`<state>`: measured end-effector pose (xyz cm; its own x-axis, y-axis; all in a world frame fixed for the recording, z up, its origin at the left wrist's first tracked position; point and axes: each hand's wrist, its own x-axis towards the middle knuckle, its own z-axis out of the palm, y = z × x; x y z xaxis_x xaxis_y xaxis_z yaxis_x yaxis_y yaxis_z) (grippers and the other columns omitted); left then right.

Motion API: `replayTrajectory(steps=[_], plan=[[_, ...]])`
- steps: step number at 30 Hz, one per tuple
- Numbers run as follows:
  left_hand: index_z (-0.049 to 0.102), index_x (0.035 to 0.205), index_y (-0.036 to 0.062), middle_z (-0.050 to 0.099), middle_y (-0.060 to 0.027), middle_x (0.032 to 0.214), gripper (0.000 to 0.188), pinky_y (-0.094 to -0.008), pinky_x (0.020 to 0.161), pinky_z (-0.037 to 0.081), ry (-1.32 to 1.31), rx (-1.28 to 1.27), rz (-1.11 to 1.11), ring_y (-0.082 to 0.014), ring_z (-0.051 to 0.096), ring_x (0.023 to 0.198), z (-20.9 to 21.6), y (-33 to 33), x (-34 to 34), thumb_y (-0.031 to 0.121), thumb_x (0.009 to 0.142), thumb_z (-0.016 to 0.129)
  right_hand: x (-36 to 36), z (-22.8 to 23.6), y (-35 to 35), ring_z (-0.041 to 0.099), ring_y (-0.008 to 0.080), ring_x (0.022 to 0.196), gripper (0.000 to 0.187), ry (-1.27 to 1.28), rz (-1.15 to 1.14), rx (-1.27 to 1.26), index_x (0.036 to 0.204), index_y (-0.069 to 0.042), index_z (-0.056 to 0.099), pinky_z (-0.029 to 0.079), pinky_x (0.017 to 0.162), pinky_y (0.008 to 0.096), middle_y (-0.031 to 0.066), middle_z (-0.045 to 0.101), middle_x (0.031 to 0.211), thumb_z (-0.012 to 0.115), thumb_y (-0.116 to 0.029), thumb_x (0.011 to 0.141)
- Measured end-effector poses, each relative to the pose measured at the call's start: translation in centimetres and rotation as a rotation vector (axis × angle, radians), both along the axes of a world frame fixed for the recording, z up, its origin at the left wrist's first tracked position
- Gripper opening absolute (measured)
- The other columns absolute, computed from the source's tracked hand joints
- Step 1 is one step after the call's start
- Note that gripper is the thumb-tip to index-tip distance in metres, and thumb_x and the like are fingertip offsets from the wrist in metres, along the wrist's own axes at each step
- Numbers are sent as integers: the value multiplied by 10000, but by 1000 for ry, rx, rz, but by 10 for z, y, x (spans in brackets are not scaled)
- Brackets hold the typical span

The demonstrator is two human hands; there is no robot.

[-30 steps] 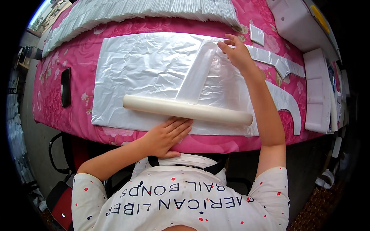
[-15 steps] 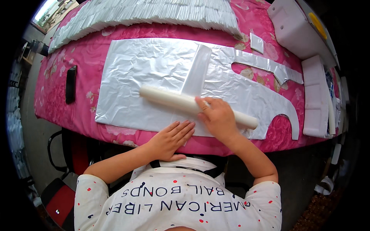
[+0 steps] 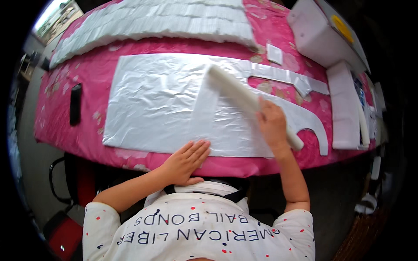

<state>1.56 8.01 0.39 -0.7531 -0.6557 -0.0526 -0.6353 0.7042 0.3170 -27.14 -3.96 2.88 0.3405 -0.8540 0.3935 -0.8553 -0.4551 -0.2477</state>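
- Nearest, the left hand lies flat at the table's near edge, fingers spread and together pressing the near border of the sheet; it grips nothing.
- Just beyond and to the right, the right hand is curled over the lower part of the roll, fingers closed on it (the thumb is hidden, so how far it wraps I cannot tell).
- The roll, a white tube of rolled plastic, lies slantwise on the sheet, its far end near the sheet's middle and its near end past the wrist, by the curved cut-out.
- The sheet is thin, crinkled and whitish, spread over the pink cloth, with a narrow strap reaching right.
- On the left of the cloth lies a dark, flat, oblong object.
- Farther right sits a long white stack, and beyond it a white box with a round yellow label on top.
- A small white square lies near the box.
- Farthest, a long white pile of folded plastic runs along the far edge.
- Against half a second ago, the roll has swung from nearly level to steeply slanted; the right hand has moved right with it, while the left hand has stayed put.
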Motion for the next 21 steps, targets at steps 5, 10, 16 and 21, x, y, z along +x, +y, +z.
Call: replayTrajectory(steps=[5, 10, 16, 21], plan=[[312, 1331, -74, 229, -227, 1440, 849, -434, 1100, 138, -36, -9, 61, -333, 188, 1356, 1, 4, -7, 571, 798, 455, 28, -2, 27, 542, 309, 943, 496, -37, 103, 93, 1217, -72, 524, 428, 840, 402, 142, 588, 1028, 643, -127, 739], [296, 1330, -87, 215, -280, 1421, 915, -488, 1095, 116, -66, -14, 86, -392, 163, 1347, -10, 9, -16, 589, 750, 506, 17, -14, 29, 540, 299, 941, 510, -9, 134, 59, 1229, -26, 474, 427, 831, 412, 141, 571, 1029, 611, -183, 764], [207, 1357, -87, 141, -349, 1406, 954, -544, 1079, 115, 33, -74, 117, -474, 135, 1321, -16, 17, -7, 579, 741, 503, 19, 0, 34, 525, 282, 951, 597, 40, 148, 106, 1279, -41, 428, 407, 842, 389, 145, 537, 1068, 642, -156, 734], [219, 1374, -37, 156, -356, 1398, 885, -551, 1054, 170, 274, 37, 67, -493, 176, 1302, -11, 15, 0, 550, 770, 488, 18, -10, 39, 521, 278, 943, 614, 59, 89, 108, 1305, -60, 412, 402, 835, 377, 142, 526, 1087, 635, -125, 736]])
